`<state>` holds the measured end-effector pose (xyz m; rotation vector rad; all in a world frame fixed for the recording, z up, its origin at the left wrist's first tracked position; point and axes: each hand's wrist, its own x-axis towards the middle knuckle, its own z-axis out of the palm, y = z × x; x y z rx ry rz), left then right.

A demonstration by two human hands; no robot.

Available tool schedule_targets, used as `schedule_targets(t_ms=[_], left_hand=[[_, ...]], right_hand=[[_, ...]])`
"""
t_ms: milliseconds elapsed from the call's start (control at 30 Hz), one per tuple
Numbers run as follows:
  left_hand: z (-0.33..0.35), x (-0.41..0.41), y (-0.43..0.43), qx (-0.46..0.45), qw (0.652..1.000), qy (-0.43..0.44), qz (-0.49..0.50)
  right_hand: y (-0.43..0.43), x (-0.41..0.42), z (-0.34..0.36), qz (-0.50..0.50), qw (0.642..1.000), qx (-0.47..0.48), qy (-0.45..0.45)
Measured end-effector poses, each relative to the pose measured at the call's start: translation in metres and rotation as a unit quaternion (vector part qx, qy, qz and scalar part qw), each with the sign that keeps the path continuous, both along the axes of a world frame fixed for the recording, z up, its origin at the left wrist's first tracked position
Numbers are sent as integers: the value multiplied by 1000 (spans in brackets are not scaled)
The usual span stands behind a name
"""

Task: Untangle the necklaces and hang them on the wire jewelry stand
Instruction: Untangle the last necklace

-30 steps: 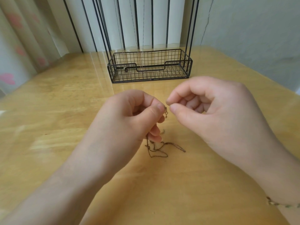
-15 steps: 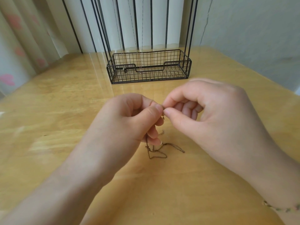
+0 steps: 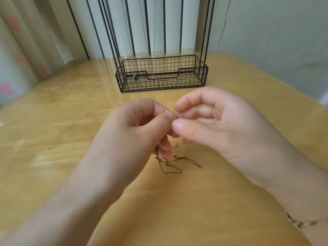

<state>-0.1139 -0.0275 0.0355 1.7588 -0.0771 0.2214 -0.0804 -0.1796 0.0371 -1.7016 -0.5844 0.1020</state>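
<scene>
A thin dark necklace chain (image 3: 171,165) lies in loose tangled loops on the wooden table, one end rising into my left hand (image 3: 140,128). That hand pinches the chain's clasp end between thumb and forefinger. My right hand (image 3: 213,125) meets it fingertip to fingertip, thumb and forefinger curled close around the same end; the clasp itself is hidden between the fingers. The black wire jewelry stand (image 3: 204,71) stands behind, its basket base on the table and its uprights running out of the top. Thin chains hang down inside it, one with a small dark pendant (image 3: 136,78).
The yellow wooden table (image 3: 53,121) stretches left and right of my hands. Curtains hang at the back left and a pale wall at the right. A braided bracelet (image 3: 301,223) is on my right wrist.
My right hand has closed the small gap to my left fingertips and turned palm-up slightly. The clasp that dangled between the hands is now hidden between the fingers.
</scene>
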Motion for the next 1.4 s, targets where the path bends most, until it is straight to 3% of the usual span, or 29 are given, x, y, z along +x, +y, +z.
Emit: schedule_targets(t_ms=[400,600,867,1400], left_hand=[[1,0,0,-33,999,20,-7],[0,0,1,-54,998,-5,-23],[-2,1,2,6,997,-65,-27],[0,-3,-3,99,983,-154,16]], right_hand=[[3,0,3,-66,995,-40,-61],[-2,0,3,-30,999,5,21],[-5,1,4,24,983,83,159],[-5,2,3,77,947,151,272]])
